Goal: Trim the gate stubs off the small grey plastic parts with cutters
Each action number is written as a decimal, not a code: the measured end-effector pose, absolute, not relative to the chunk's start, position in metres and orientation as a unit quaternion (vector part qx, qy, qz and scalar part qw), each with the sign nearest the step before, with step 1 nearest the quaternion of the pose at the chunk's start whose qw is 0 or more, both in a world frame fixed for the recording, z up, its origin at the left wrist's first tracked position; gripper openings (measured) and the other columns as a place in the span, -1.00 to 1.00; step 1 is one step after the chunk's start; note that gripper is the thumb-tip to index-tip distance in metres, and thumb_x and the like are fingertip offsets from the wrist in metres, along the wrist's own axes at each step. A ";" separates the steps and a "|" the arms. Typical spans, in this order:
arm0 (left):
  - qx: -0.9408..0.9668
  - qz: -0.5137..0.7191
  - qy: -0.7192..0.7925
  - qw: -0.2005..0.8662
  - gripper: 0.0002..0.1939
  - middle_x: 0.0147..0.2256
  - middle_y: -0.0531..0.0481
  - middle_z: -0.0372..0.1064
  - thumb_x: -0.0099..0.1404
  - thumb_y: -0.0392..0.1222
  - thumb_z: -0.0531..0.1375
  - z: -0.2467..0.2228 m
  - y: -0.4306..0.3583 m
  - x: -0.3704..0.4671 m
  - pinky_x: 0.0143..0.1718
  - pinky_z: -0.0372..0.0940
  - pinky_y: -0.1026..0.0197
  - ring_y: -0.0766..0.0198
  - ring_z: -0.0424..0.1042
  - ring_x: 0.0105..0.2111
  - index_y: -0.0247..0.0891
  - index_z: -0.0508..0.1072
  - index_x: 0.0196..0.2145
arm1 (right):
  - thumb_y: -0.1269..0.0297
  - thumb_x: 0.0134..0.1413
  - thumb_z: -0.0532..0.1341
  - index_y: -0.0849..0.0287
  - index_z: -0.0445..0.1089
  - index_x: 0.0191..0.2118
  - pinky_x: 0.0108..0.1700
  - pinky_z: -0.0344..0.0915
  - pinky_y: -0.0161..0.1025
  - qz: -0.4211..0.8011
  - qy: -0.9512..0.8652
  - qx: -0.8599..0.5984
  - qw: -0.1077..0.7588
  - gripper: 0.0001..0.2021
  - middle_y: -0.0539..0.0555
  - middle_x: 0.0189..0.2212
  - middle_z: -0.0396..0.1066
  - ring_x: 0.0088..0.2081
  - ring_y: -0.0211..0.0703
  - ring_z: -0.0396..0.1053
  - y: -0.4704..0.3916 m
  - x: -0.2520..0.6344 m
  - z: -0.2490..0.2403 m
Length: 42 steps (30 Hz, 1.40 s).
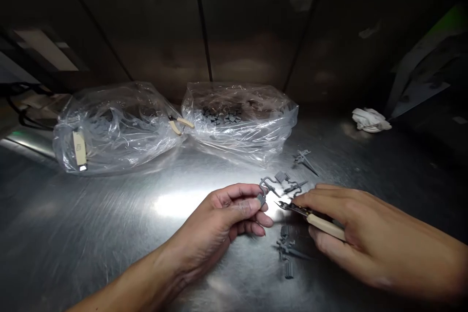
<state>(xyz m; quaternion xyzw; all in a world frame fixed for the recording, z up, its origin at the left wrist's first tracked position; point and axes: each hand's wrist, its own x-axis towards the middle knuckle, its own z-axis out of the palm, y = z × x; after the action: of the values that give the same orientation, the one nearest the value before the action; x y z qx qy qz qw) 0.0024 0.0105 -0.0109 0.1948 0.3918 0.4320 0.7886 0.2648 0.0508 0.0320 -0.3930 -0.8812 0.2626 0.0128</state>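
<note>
Between the thumb and fingers of my left hand point(234, 214) is a grey plastic sprue point(281, 178), a branching piece with small blocks and thin pointed stems. My right hand point(351, 234) is closed around cream-handled nippers point(325, 226). Their dark jaws point left, close to the held sprue; whether they touch it I cannot tell. Below the hands, another grey sprue point(287, 253) lies on the metal table point(120, 234). Beyond my right hand rests a further grey pointed piece point(305, 161).
At the back stand two clear plastic bags, the right bag point(256, 131) with several grey parts inside, the left bag point(120, 141) beside a cream-handled cutter point(79, 148). More nippers point(181, 125) lie between them. Crumpled white paper point(371, 120) sits at the right.
</note>
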 end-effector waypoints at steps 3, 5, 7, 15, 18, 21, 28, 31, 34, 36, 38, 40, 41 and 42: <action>0.188 0.430 0.379 0.798 -0.69 -0.35 -0.07 0.63 0.18 -0.18 0.62 -0.008 0.009 0.004 -0.24 0.50 0.32 0.33 0.61 -0.36 -0.31 0.75 -0.14 | 0.23 0.31 0.18 -0.06 0.54 0.06 0.00 0.50 0.04 0.266 -0.883 -0.386 0.013 -0.72 0.14 -0.04 0.58 -0.06 0.11 0.58 0.050 0.263 0.030; 0.182 0.430 0.370 0.803 -0.69 -0.33 -0.07 0.62 0.17 -0.20 0.63 -0.007 0.009 0.004 -0.24 0.51 0.32 0.33 0.61 -0.35 -0.33 0.76 -0.15 | 0.24 0.33 0.15 -0.04 0.52 0.05 0.02 0.49 0.07 0.269 -0.883 -0.384 0.006 -0.72 0.15 -0.02 0.56 -0.02 0.12 0.56 0.051 0.261 0.029; 0.177 0.430 0.362 0.808 -0.69 -0.32 -0.07 0.61 0.17 -0.22 0.63 -0.006 0.009 0.003 -0.24 0.51 0.32 0.33 0.61 -0.36 -0.34 0.76 -0.15 | 0.24 0.34 0.13 -0.03 0.50 0.04 0.05 0.48 0.10 0.275 -0.882 -0.382 -0.004 -0.74 0.15 -0.01 0.54 0.01 0.12 0.54 0.051 0.259 0.028; 0.157 0.429 0.355 0.816 -0.68 -0.32 -0.10 0.61 0.15 -0.26 0.63 -0.007 0.008 0.003 -0.25 0.53 0.31 0.32 0.61 -0.38 -0.39 0.76 -0.15 | 0.30 0.29 0.13 0.02 0.45 -0.04 0.04 0.45 0.12 0.271 -0.885 -0.378 0.005 -0.79 0.15 -0.02 0.53 -0.01 0.12 0.50 0.050 0.255 0.031; 0.153 0.429 0.351 0.818 -0.66 -0.32 -0.12 0.61 0.14 -0.25 0.64 -0.006 0.009 0.003 -0.26 0.53 0.32 0.33 0.61 -0.39 -0.42 0.76 -0.15 | 0.31 0.29 0.12 0.07 0.42 -0.13 -0.01 0.45 0.08 0.247 -0.896 -0.370 0.014 -0.85 0.17 -0.07 0.52 -0.06 0.10 0.49 0.049 0.254 0.028; 0.145 0.430 0.352 0.818 -0.64 -0.34 -0.12 0.60 0.11 -0.26 0.65 -0.006 0.009 0.003 -0.27 0.53 0.31 0.32 0.62 -0.39 -0.44 0.76 -0.16 | 0.36 0.27 0.14 0.08 0.42 -0.17 -0.10 0.41 -0.03 0.200 -0.913 -0.352 0.055 -0.88 0.13 -0.17 0.50 -0.16 0.01 0.47 0.048 0.254 0.021; 0.136 0.440 0.352 0.815 -0.61 -0.38 -0.12 0.60 0.02 -0.23 0.69 -0.005 0.008 0.004 -0.31 0.54 0.31 0.32 0.60 -0.43 -0.44 0.76 -0.22 | 0.46 0.27 0.12 0.10 0.37 -0.25 -0.22 0.31 -0.10 0.086 -0.933 -0.315 0.152 -0.86 0.06 -0.29 0.41 -0.27 -0.06 0.38 0.045 0.256 0.006; 0.137 0.440 0.353 0.814 -0.60 -0.39 -0.12 0.60 0.01 -0.21 0.70 -0.005 0.008 0.005 -0.31 0.54 0.31 0.31 0.60 -0.42 -0.43 0.76 -0.22 | 0.47 0.28 0.12 0.09 0.35 -0.27 -0.24 0.28 -0.12 0.070 -0.935 -0.309 0.161 -0.86 0.06 -0.32 0.39 -0.29 -0.07 0.36 0.045 0.253 0.006; 0.134 0.443 0.359 0.810 -0.61 -0.39 -0.12 0.60 0.01 -0.22 0.70 -0.004 0.008 0.006 -0.31 0.54 0.32 0.31 0.60 -0.41 -0.43 0.77 -0.23 | 0.48 0.28 0.11 0.10 0.34 -0.28 -0.27 0.27 -0.14 0.049 -0.938 -0.298 0.172 -0.85 0.07 -0.34 0.38 -0.32 -0.09 0.36 0.046 0.252 0.007; 0.126 0.446 0.369 0.806 -0.61 -0.39 -0.12 0.59 0.00 -0.22 0.70 -0.004 0.010 0.007 -0.31 0.53 0.32 0.31 0.60 -0.42 -0.42 0.77 -0.24 | 0.48 0.29 0.13 0.11 0.32 -0.31 -0.31 0.24 -0.16 0.046 -0.942 -0.283 0.175 -0.84 0.06 -0.37 0.38 -0.35 -0.11 0.36 0.050 0.253 0.006; 0.116 0.445 0.379 0.803 -0.57 -0.38 -0.14 0.60 -0.04 -0.22 0.71 -0.005 0.009 0.004 -0.31 0.52 0.30 0.29 0.59 -0.41 -0.41 0.77 -0.23 | 0.47 0.31 0.15 0.12 0.32 -0.34 -0.36 0.20 -0.18 0.051 -0.945 -0.272 0.173 -0.83 0.05 -0.40 0.37 -0.39 -0.13 0.36 0.053 0.252 0.005; 0.113 0.443 0.390 0.799 -0.54 -0.35 -0.18 0.62 -0.05 -0.21 0.71 -0.008 0.006 -0.001 -0.26 0.53 0.25 0.23 0.60 -0.37 -0.40 0.77 -0.19 | 0.47 0.29 0.20 0.13 0.36 -0.34 -0.35 0.20 -0.16 0.059 -0.944 -0.288 0.151 -0.84 0.05 -0.41 0.41 -0.40 -0.11 0.38 0.053 0.249 0.007; 0.114 0.441 0.395 0.798 -0.53 -0.33 -0.18 0.62 -0.04 -0.20 0.70 -0.011 0.003 -0.003 -0.21 0.54 0.21 0.20 0.61 -0.34 -0.38 0.77 -0.16 | 0.46 0.27 0.24 0.14 0.39 -0.33 -0.33 0.23 -0.15 0.061 -0.942 -0.305 0.130 -0.87 0.06 -0.40 0.45 -0.38 -0.09 0.40 0.051 0.245 0.010; 0.124 0.442 0.400 0.793 -0.55 -0.37 -0.17 0.60 0.01 -0.17 0.68 -0.016 0.002 -0.006 -0.19 0.54 0.18 0.17 0.60 -0.33 -0.37 0.76 -0.16 | 0.46 0.22 0.29 0.15 0.42 -0.34 -0.29 0.26 -0.13 0.062 -0.937 -0.330 0.100 -0.89 0.08 -0.39 0.49 -0.36 -0.07 0.43 0.049 0.240 0.015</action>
<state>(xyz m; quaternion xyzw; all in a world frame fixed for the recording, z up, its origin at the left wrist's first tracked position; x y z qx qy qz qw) -0.0057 0.0017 -0.0160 0.1245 0.4003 0.4417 0.7932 0.2400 0.0492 0.0151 -0.3301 -0.9366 0.0618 0.1000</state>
